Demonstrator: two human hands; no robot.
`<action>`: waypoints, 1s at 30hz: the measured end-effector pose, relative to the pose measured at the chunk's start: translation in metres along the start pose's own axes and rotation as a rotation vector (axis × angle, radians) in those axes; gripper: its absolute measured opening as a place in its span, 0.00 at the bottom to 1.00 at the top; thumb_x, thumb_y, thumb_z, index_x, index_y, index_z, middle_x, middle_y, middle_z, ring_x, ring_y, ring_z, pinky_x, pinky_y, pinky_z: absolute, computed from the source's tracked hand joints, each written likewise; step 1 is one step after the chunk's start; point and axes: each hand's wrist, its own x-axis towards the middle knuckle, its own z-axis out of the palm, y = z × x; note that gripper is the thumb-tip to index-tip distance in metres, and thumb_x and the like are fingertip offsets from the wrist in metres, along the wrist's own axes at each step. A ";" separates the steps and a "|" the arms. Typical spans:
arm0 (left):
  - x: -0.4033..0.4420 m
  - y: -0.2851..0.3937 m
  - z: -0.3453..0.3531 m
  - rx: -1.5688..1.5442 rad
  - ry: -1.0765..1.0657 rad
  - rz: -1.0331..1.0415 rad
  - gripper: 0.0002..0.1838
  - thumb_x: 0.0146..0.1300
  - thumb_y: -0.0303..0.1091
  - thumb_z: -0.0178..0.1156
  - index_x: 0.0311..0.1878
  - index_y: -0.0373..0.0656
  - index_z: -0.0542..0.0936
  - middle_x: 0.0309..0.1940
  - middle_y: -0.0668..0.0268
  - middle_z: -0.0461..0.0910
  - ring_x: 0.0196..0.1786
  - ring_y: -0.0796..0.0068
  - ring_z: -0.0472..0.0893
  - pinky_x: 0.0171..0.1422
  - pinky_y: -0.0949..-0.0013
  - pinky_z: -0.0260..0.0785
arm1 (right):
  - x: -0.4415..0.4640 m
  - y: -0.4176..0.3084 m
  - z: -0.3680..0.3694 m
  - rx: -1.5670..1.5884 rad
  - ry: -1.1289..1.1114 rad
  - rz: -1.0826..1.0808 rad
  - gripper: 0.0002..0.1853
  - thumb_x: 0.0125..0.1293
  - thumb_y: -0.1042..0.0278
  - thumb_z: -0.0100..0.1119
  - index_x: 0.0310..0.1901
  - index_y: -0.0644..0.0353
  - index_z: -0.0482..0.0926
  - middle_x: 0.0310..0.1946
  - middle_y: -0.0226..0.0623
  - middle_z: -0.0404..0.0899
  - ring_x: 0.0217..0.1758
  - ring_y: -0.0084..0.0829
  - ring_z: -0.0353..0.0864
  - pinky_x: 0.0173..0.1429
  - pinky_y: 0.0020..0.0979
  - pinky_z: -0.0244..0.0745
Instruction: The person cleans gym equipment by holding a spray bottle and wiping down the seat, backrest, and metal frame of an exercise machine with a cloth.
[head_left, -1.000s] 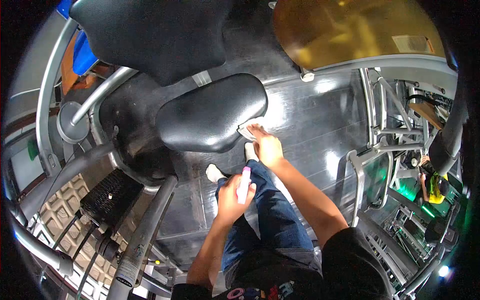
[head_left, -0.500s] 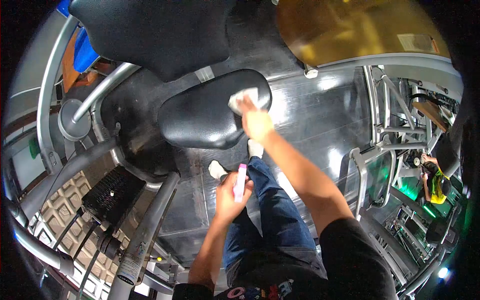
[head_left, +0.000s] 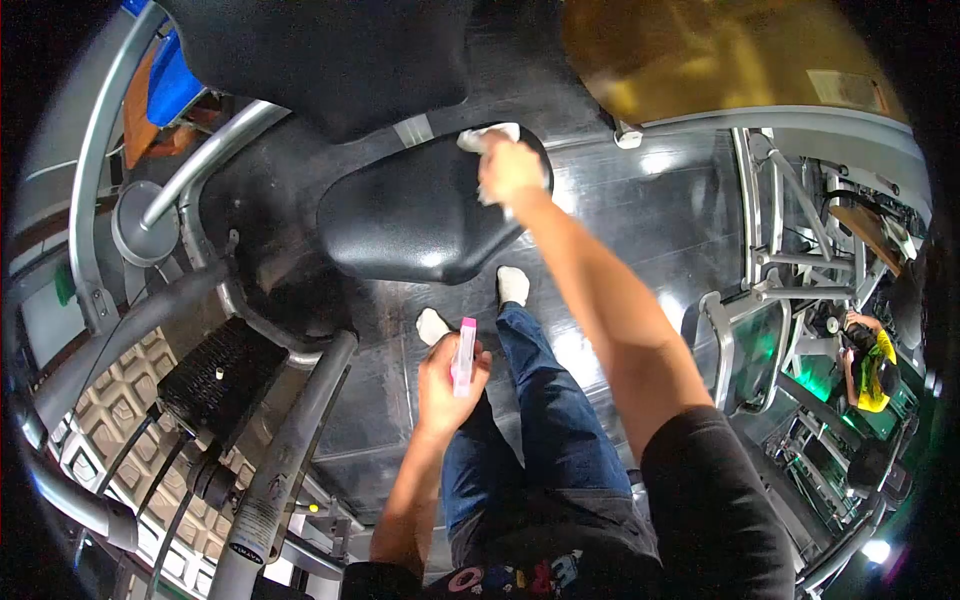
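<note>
With my right hand [head_left: 511, 172] I press a crumpled white cloth [head_left: 484, 138] onto the far right end of a black padded seat [head_left: 410, 215]. The fingers are bent over the cloth and partly blurred. Closer to my body, my left hand [head_left: 446, 385] is wrapped around a small clear and pink bottle [head_left: 465, 355], held upright above the floor near my feet. The bottle's lower part is hidden by the fingers.
A larger black pad [head_left: 330, 60] lies beyond the seat. Metal machine tubes [head_left: 290, 455] and a black weight stack [head_left: 225, 375] stand on the left. An amber panel [head_left: 720, 60] is at the upper right. A person in a yellow top [head_left: 876, 370] is among machines at far right.
My right hand has moved with the cloth toward the far edge of the seat. My left hand has shifted slightly left, still holding the bottle. The view has moved a little.
</note>
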 end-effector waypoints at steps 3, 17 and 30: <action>-0.007 0.002 -0.006 -0.006 -0.041 -0.079 0.09 0.56 0.28 0.69 0.37 0.39 0.78 0.29 0.58 0.80 0.32 0.60 0.83 0.40 0.62 0.74 | -0.079 -0.017 0.071 -0.048 -0.161 -0.384 0.16 0.62 0.66 0.55 0.52 0.50 0.82 0.52 0.45 0.84 0.41 0.41 0.89 0.42 0.44 0.85; -0.031 -0.020 -0.036 0.021 -0.108 -0.173 0.10 0.56 0.29 0.70 0.38 0.39 0.79 0.28 0.59 0.81 0.30 0.64 0.81 0.38 0.66 0.73 | -0.090 0.063 0.024 0.242 0.439 -0.229 0.19 0.66 0.70 0.53 0.59 0.56 0.77 0.55 0.48 0.82 0.37 0.48 0.87 0.45 0.47 0.83; -0.030 -0.018 -0.059 -0.049 -0.081 0.019 0.08 0.57 0.26 0.68 0.37 0.38 0.79 0.26 0.59 0.79 0.27 0.66 0.79 0.37 0.65 0.73 | -0.243 0.022 0.057 0.446 0.056 -0.047 0.23 0.67 0.72 0.49 0.65 0.60 0.73 0.64 0.51 0.75 0.62 0.50 0.79 0.61 0.40 0.77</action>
